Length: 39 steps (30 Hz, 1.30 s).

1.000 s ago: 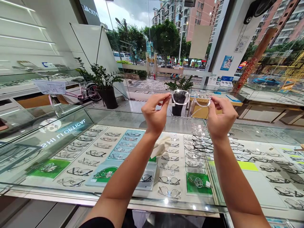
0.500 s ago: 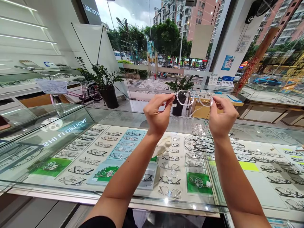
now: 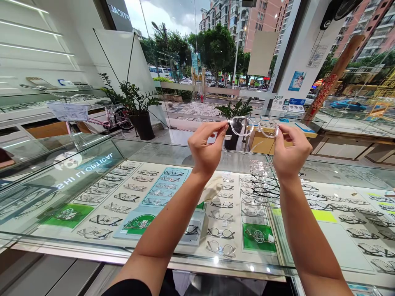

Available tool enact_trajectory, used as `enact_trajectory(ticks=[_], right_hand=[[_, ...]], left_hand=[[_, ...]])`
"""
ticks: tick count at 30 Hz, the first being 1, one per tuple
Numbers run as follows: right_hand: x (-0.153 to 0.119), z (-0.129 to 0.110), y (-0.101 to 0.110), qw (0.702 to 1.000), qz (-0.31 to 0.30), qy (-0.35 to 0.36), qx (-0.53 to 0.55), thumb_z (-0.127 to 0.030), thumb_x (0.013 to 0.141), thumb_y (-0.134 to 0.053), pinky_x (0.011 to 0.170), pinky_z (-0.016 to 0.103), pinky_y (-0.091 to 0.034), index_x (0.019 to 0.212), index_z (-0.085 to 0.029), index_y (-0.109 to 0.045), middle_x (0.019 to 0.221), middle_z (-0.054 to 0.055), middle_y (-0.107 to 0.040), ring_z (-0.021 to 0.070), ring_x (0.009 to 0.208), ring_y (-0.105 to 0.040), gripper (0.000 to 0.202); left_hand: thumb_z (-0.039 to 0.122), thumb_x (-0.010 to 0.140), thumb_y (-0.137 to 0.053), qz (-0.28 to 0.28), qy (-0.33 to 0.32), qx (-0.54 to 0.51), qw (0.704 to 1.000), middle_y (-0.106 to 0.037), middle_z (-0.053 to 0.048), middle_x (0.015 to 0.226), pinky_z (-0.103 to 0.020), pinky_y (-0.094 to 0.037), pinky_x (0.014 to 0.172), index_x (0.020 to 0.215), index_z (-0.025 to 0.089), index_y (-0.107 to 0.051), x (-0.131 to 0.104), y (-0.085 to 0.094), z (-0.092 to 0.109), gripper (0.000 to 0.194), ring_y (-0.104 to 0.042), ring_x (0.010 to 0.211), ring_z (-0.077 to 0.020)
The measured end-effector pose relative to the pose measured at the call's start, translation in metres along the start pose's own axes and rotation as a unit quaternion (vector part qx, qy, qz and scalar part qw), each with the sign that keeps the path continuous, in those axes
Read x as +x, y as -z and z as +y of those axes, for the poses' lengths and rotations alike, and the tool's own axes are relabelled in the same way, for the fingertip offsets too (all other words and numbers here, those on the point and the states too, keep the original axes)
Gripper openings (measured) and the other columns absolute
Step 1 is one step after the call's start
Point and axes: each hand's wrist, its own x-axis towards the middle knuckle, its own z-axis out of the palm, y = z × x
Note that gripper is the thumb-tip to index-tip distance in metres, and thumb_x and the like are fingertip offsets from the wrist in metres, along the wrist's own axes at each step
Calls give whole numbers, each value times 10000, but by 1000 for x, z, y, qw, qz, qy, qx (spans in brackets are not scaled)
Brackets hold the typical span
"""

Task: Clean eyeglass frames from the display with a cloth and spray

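Note:
A pair of clear-framed eyeglasses is held up in front of me, above the far edge of the glass counter. My left hand pinches its left end near the hinge between thumb and fingers. At the other end, my right hand pinches the frame the same way. The temples are hard to make out; a small white tag hangs by the left lens. Below my forearms, a cream cloth lies crumpled, partly hidden by my left arm.
The glass display case spans the foreground, with rows of eyeglasses inside. Beyond it stand a potted plant, a second plant and a bicycle. A wooden-fronted counter is behind my right hand. Glass windows face a street.
Both hands and the eyeglasses have shifted very slightly to the right. The frame is tilted a little differently. Both pinches hold as before.

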Motion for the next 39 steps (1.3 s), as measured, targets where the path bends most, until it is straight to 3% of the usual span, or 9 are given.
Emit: enact_trajectory(ticks=[11,39], right_hand=[[-2,-8,0,1000,2,26,7,-323,1046,-603,811,399,-580,1064,-238,-771,989,53,-761,218,869,-693,190],[-3,-11,1,999,-4,34,15,-307,1054,-606,817,394,-572,1081,-242,-781,970,48,-759,215,861,-688,189]], left_hand=[[352,971,-775,-9,103,-2,995,-824,-35,967,-269,-605,676,1030,272,-834,-2,0,-23,116,-762,816,-150],[362,979,-760,-15,107,9,994,-824,-42,980,-275,-614,692,1052,267,-828,-4,-2,-33,138,-772,838,-163]])
